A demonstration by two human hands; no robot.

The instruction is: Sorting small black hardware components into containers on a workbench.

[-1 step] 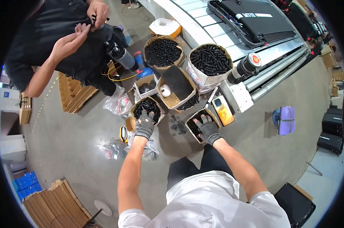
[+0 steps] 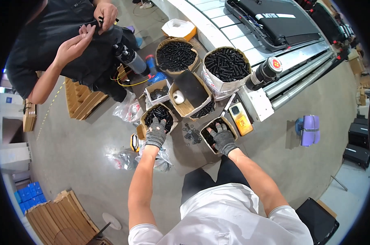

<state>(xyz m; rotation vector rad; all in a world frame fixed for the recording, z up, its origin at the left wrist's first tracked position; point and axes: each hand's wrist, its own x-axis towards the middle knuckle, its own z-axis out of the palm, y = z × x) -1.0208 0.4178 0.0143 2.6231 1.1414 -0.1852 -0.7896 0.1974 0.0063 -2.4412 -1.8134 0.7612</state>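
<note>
My left hand (image 2: 155, 134), in a grey fingerless glove, reaches into an open carton of short black cylindrical parts (image 2: 159, 112). Its fingers are apart, with their tips down among the parts. My right hand (image 2: 223, 139), gloved the same way, rests in a smaller carton of tiny dark parts (image 2: 207, 136). Thumb and fingers there are spread and touch the contents; whether any piece is between them is hidden. Loose black rings (image 2: 192, 134) lie between the two cartons.
Behind stand a white sack (image 2: 227, 67) and a carton of black parts (image 2: 176, 56), a divided box (image 2: 185, 107) and a yellow phone (image 2: 241, 119). A roller conveyor (image 2: 291, 87) runs at the right back. A co-worker's hands (image 2: 74, 49) hold a small black part at upper left.
The whole view has shifted very slightly. Both my hands stay in their cartons with no clear movement.
</note>
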